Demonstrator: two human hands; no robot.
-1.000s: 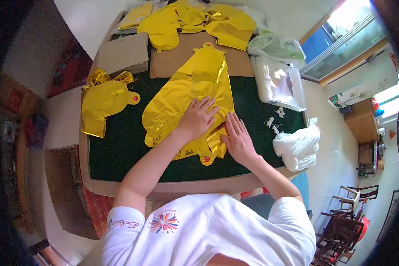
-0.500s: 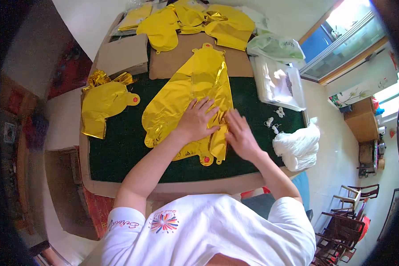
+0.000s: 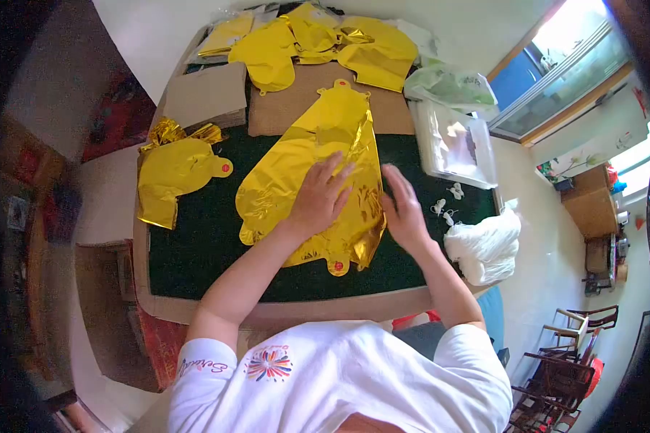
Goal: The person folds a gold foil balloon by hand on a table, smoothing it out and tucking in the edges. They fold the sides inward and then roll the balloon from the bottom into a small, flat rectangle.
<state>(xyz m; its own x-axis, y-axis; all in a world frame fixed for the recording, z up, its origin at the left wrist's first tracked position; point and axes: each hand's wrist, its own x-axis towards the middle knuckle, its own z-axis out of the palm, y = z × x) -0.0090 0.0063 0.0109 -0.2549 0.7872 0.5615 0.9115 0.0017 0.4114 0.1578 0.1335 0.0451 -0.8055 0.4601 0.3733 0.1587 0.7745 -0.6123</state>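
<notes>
A flat gold foil balloon (image 3: 289, 169) lies on the dark green mat, partly folded over, with a round tab and red dot at both its far and near ends. My left hand (image 3: 319, 198) rests spread on the middle of the foil. Along the balloon's right edge is my right hand (image 3: 404, 209), fingers stretched out and pointing away from me, its inner side close to the crinkled foil. Neither hand grips anything.
Another gold foil balloon (image 3: 177, 173) lies at the left; more gold foil (image 3: 267, 54) is piled at the back. A cardboard stack (image 3: 206, 94), clear plastic bags (image 3: 455, 144), small white string bundles (image 3: 456, 191) and a white bundle (image 3: 484, 245) surround the mat.
My right hand has moved slightly right, off the foil's edge. The narrow strip along the balloon's right side has spread outward. My left hand stays on the foil.
</notes>
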